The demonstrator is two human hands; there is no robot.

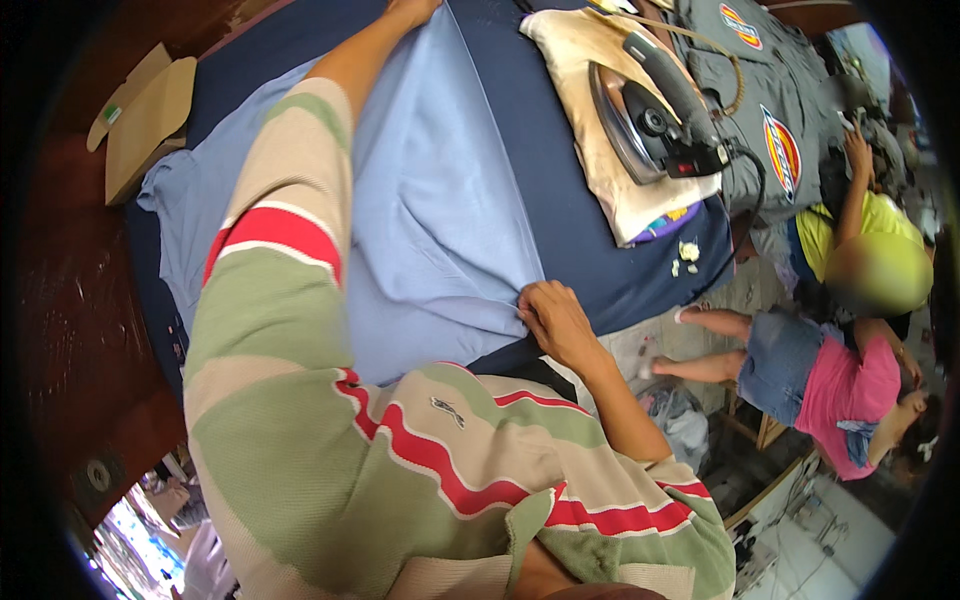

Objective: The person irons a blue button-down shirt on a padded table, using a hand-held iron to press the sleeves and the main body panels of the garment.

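A light blue cloth (pixel 440 200) lies spread over a dark blue padded table (pixel 560 180). My left hand (pixel 412 10) reaches to the far edge of the cloth and presses on it at the top of the view; its fingers are mostly cut off. Close to my body, my right hand (pixel 555 318) pinches the near edge of the cloth. My striped sleeve covers much of the cloth's left part.
A clothes iron (pixel 655 115) rests tilted on a stained cream pad (pixel 620 170) at the table's right. A grey garment (pixel 770 110) lies beyond it. A folded cardboard box (pixel 145 115) sits at the left. Two other people (pixel 850 330) are at the right, below the table.
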